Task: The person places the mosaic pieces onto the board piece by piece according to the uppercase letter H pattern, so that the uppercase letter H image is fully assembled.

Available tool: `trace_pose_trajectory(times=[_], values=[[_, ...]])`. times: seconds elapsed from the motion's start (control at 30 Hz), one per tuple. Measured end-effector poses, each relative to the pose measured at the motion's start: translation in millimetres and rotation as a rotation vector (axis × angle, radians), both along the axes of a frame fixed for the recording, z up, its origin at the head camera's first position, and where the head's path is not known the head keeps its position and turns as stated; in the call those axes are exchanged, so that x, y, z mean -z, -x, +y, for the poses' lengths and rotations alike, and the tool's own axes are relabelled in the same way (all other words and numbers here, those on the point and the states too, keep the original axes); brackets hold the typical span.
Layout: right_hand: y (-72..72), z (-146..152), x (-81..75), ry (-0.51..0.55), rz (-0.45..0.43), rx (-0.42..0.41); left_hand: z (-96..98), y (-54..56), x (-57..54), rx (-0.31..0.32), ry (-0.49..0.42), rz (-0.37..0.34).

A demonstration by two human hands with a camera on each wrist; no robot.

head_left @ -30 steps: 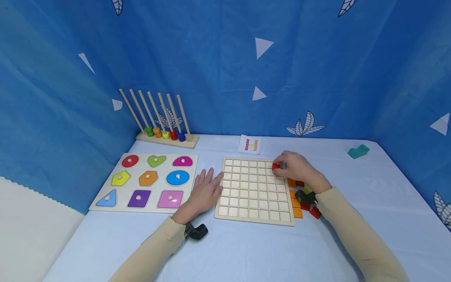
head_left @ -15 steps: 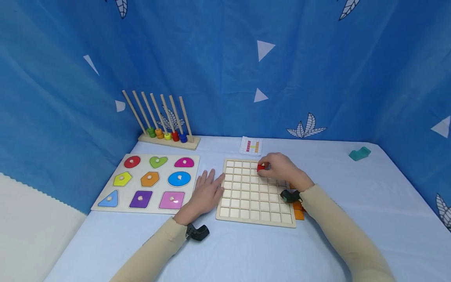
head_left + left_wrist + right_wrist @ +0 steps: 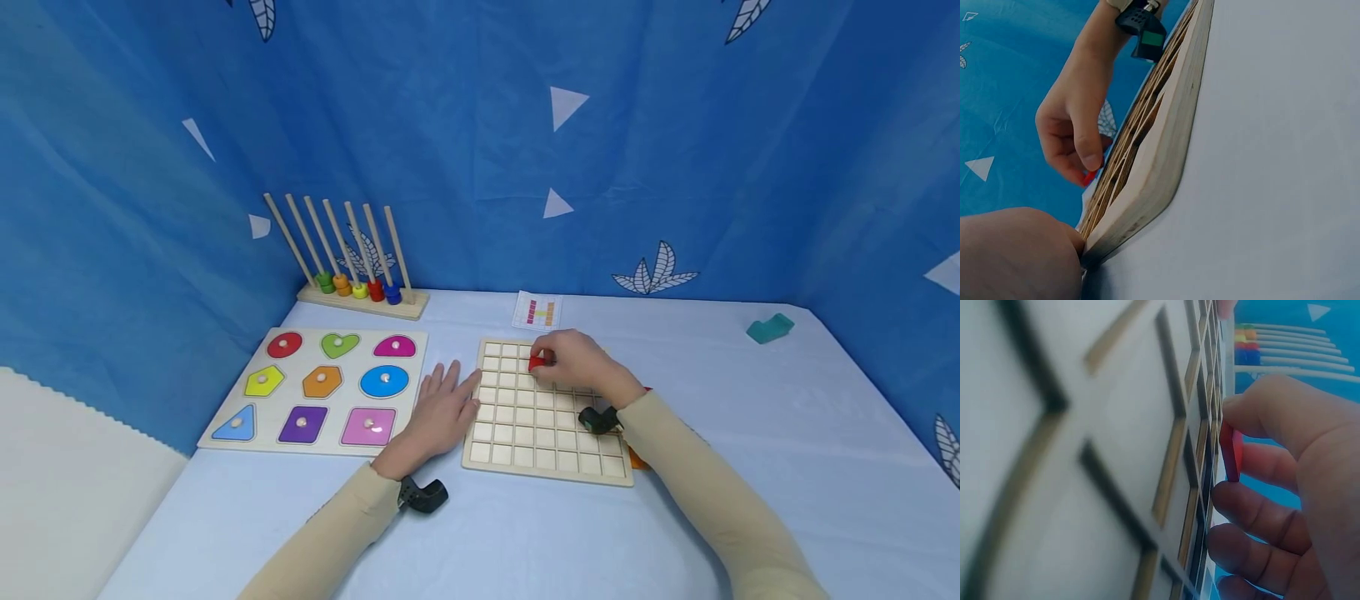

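A small red square tile (image 3: 536, 364) is pinched between the thumb and fingers of my right hand (image 3: 576, 361). It hovers close over the upper middle of the wooden grid board (image 3: 543, 477), whose visible cells are bare. In the right wrist view the tile (image 3: 1230, 453) stands edge-on beside the grid walls. My left hand (image 3: 442, 414) lies with its fingers spread, the index fingertip at the board's left edge. Part of an orange tile (image 3: 637, 461) shows at the board's right side, and the right forearm hides what lies beyond it.
Left of the grid board lies a knobbed shape puzzle (image 3: 408, 358). Behind it stands a rack of wooden rods with colored beads (image 3: 405, 310). A pattern card (image 3: 537, 310) lies behind the board; a teal object (image 3: 770, 328) sits far right.
My right hand has carried the red tile leftward across the board, from its right edge to the upper middle. The left hand has stayed at the board's left edge.
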State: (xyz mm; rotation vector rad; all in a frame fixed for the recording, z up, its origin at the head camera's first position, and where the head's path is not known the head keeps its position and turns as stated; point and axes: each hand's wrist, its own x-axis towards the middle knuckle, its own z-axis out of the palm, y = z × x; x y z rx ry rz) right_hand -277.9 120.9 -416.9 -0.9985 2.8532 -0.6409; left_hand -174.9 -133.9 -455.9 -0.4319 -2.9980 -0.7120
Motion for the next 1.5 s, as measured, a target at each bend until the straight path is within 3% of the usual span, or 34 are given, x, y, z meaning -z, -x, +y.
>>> trace_pose_trajectory(times=[0.63, 1.2, 1.5], values=[[4.2, -13, -3.6, -0.050, 0.023, -0.062, 0.8, -0.1, -0.1, -0.005, 0.001, -0.015], [4.7, -17, -3.2, -0.032, -0.050, -0.026, 0.0, 0.1, -1.4, -0.007, 0.006, -0.013], [4.3, -17, -1.7, -0.015, -0.039, -0.025, 0.2, 0.1, -1.1, -0.005, 0.004, -0.013]])
